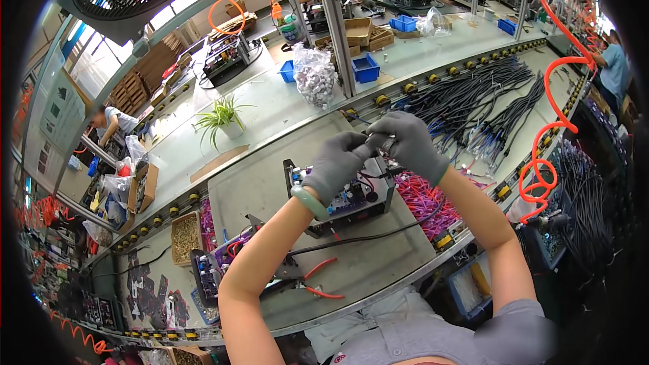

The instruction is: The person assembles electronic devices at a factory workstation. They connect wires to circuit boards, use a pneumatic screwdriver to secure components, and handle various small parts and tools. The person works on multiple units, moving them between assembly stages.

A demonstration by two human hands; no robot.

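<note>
My left hand (337,164) and my right hand (410,144), both in grey gloves, meet above the far edge of an open electronic unit (358,211). Fingers of both are closed together around something small that the gloves hide. The unit has a dark metal case with circuit parts and wires inside, and it lies on a grey board (399,253). A black cable (365,238) runs across the board in front of it. Below my left forearm is a second open unit (211,267), and red-handled pliers (323,280) lie beside it.
Many black cables (466,94) lie at the far right, purple and red wires (422,206) by the board. A tray of small brass-coloured parts (186,238) stands at left. An orange coiled hose (549,94) hangs right. Behind are a potted plant (230,122) and a bag of parts (314,78).
</note>
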